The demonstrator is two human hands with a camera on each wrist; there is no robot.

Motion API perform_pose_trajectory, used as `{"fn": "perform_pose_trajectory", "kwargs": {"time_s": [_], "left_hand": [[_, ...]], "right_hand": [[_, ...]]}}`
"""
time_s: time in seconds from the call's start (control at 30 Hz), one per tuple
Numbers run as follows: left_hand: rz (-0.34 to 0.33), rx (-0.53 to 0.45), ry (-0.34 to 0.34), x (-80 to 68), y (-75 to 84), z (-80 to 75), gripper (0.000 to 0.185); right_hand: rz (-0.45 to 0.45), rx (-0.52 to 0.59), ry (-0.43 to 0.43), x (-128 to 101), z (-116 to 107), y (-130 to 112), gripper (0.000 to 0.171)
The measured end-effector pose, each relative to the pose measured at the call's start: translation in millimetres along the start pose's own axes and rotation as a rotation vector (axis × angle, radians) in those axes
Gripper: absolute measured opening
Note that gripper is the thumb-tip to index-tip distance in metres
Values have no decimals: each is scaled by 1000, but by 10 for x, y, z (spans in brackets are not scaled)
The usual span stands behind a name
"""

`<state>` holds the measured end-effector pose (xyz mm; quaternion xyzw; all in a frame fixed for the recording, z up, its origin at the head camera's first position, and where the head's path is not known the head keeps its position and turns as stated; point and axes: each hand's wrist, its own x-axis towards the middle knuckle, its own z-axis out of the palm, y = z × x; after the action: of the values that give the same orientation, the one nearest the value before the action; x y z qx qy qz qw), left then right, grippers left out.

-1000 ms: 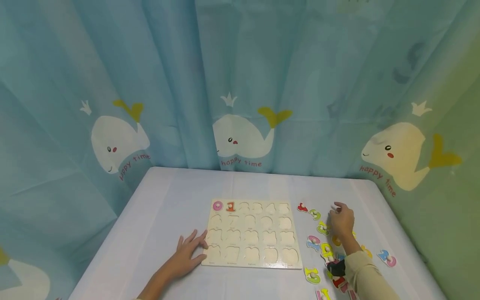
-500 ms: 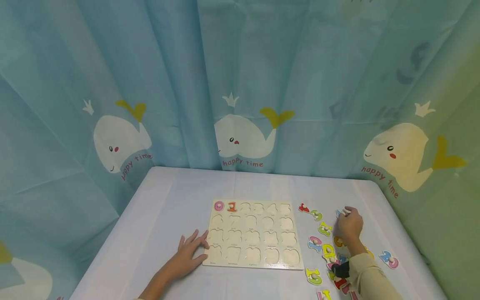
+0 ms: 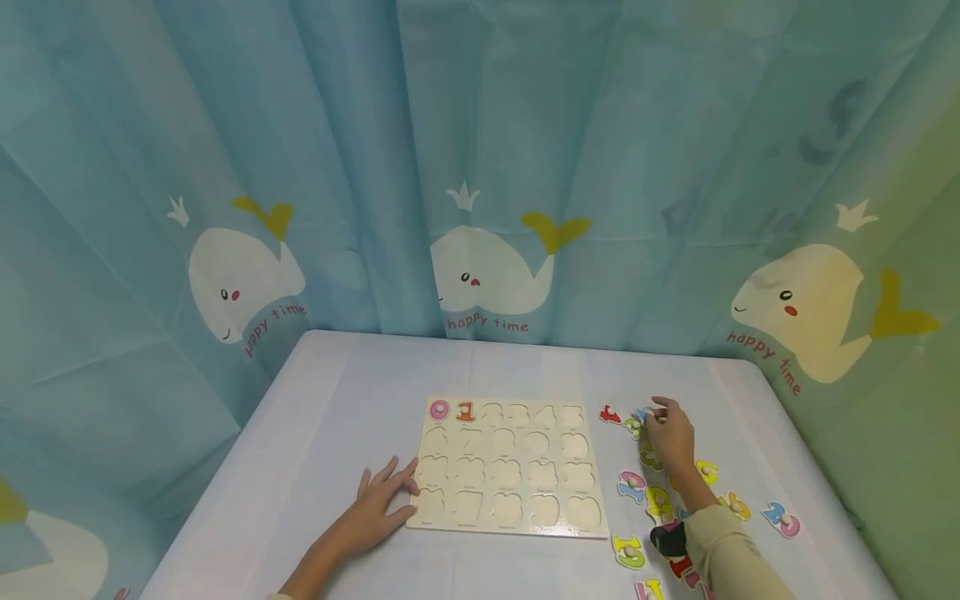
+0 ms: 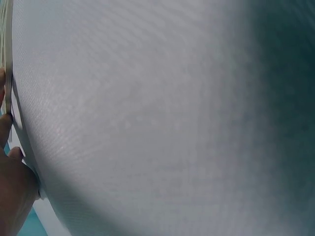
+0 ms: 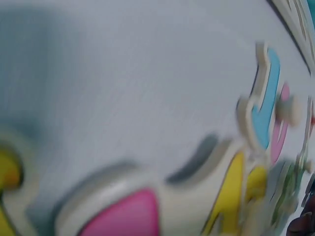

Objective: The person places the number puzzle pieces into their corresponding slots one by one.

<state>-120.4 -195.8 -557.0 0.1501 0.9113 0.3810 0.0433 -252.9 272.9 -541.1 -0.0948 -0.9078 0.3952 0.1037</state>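
Observation:
My left hand point(image 3: 375, 504) rests with spread fingers at the left edge of a pale wooden number puzzle board point(image 3: 486, 489). In the left wrist view that hand point(image 4: 17, 187) shows only at the far left, beside the board's edge point(image 4: 7, 59). A pink 0 point(image 3: 439, 409) and an orange-red 1 point(image 3: 466, 411) sit in the board's top row. Right of the board, my right hand point(image 3: 673, 435) pinches a small blue puzzle piece point(image 3: 642, 413), partly hidden by the fingers. It is over a green number piece point(image 3: 632, 427), near a red 4 point(image 3: 610, 414).
Several knobbed number pieces lie right of the board, among them a blue and pink one point(image 3: 632, 487), a yellow-green one point(image 3: 627, 551) and a blue-pink 20 point(image 3: 782, 518). Some overlap beneath the right forearm. A whale-print curtain point(image 3: 495, 125) hangs behind the white table point(image 3: 360, 392).
My right hand first moved slightly right and showed a blue piece at its fingertips; it has since come left with that piece toward the red 4. The left hand stays put.

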Motion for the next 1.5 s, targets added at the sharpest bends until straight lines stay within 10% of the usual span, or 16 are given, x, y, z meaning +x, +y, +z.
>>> {"fn": "perform_pose_trajectory", "kwargs": {"time_s": [0.9, 1.5], "left_hand": [[59, 5, 24, -13, -39, 23, 17], [103, 128, 48, 43, -73, 33, 30]], "right_hand": [[-307, 114, -287, -42, 587, -563, 32], [-341, 149, -373, -161, 861, -860, 33]]}}
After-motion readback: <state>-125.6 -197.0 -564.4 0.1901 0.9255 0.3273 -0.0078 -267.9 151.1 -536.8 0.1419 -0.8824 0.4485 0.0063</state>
